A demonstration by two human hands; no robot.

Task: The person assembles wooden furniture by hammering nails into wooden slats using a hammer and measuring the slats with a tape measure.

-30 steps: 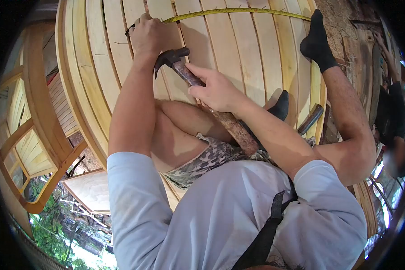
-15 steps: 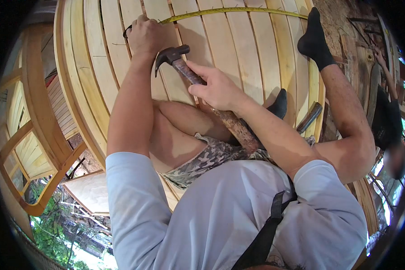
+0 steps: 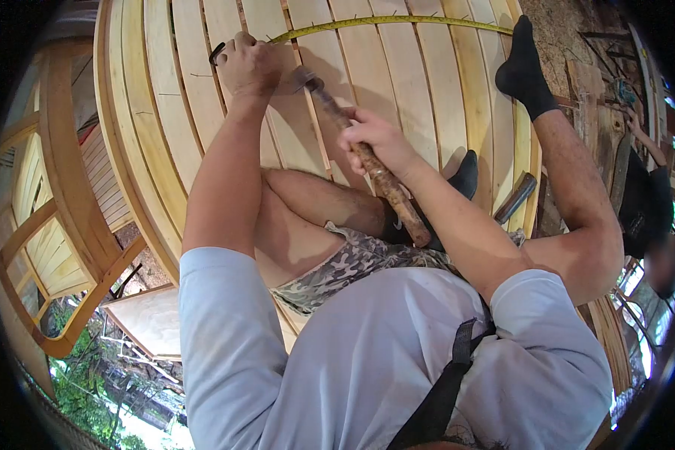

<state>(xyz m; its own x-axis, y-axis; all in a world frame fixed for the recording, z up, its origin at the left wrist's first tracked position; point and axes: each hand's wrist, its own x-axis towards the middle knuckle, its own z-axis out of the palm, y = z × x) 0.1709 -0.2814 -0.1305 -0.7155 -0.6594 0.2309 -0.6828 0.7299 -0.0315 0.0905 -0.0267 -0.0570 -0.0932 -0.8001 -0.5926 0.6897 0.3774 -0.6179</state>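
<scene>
My right hand [image 3: 381, 141] grips the worn wooden handle of a hammer [image 3: 386, 180]. The dark hammer head, slightly blurred, hangs close to the right side of my left hand [image 3: 251, 67]. That left hand is closed over the slats, with a black edge of the tape measure case showing beside its fingers. From there the yellow blade of the tape measure [image 3: 397, 20] stretches across the pale wooden slats [image 3: 367, 82] to my foot on the right. Several thin nails stick up from the slats near the blade.
My legs rest on the slatted panel, one black-socked foot [image 3: 525, 71] at its right edge. A dark-handled tool [image 3: 515, 197] lies by my thigh. Curved wooden frames [image 3: 75, 165] stand at left. Another person [image 3: 641, 202] is at the far right beside stacked wood.
The hammer has turned and its head has swung slightly right and up, away from my left wrist. My right hand has shifted right along with it; my left hand has moved a little right.
</scene>
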